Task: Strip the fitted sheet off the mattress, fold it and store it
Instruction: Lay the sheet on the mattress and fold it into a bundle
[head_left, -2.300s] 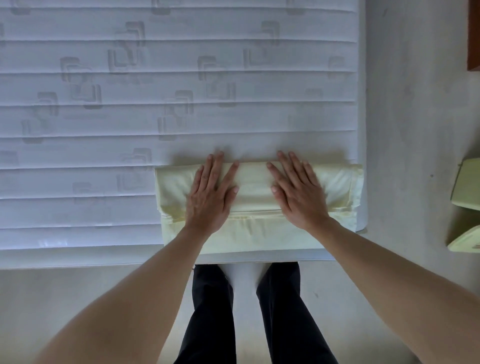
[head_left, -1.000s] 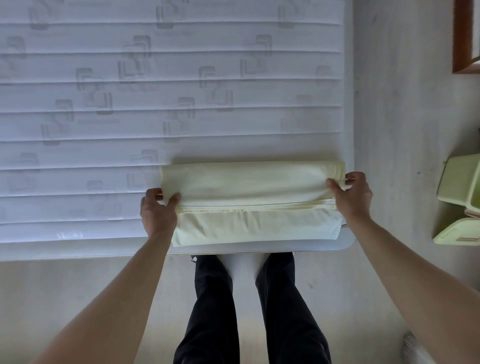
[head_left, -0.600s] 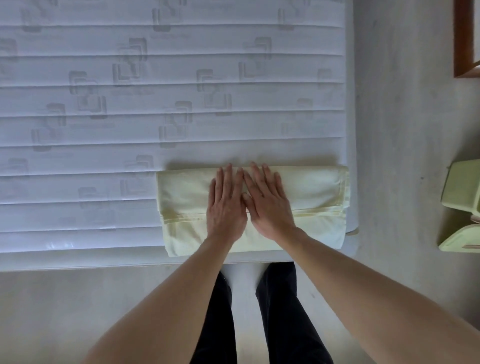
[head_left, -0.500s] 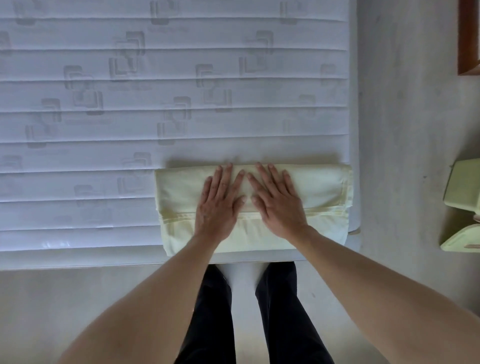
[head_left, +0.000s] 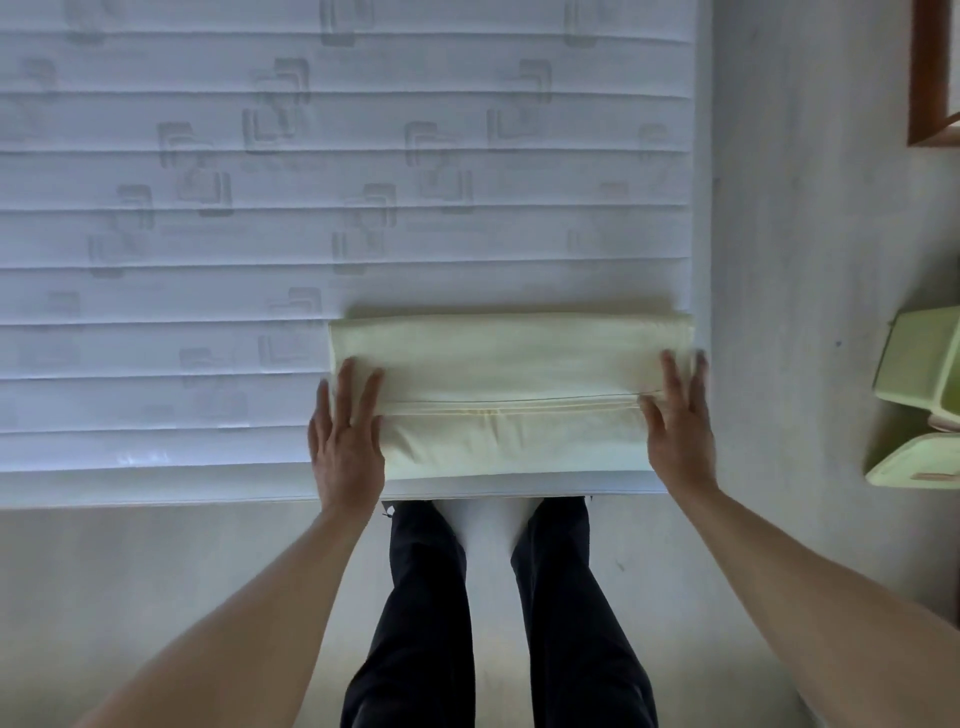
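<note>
— Pale yellow cloth, folded to a long band: that is the fitted sheet (head_left: 511, 395), lying on the bare mattress (head_left: 311, 208) at its near right corner. Which step would you call it?

— Folding, nearly done, I'd judge. The left hand (head_left: 345, 436) lies flat on the left end with fingers straight and slightly spread; the right hand (head_left: 678, 421) lies flat on the right end, fingers straight too. Neither pinches anything.

— And next?

— Probably one end has to be taken up and brought across to halve the band, or the whole bundle lifted for storing. Either needs fingers under an edge, keeping the layers and the seam line together so nothing slips open.

— What can't you make out?

— Where it gets stored. Green boxes (head_left: 919, 405) at the right edge are cut off, as is a brown wooden frame (head_left: 930, 78) above. How many layers the band has is hidden, and the right hand's fingertips blur over the mattress edge
</note>
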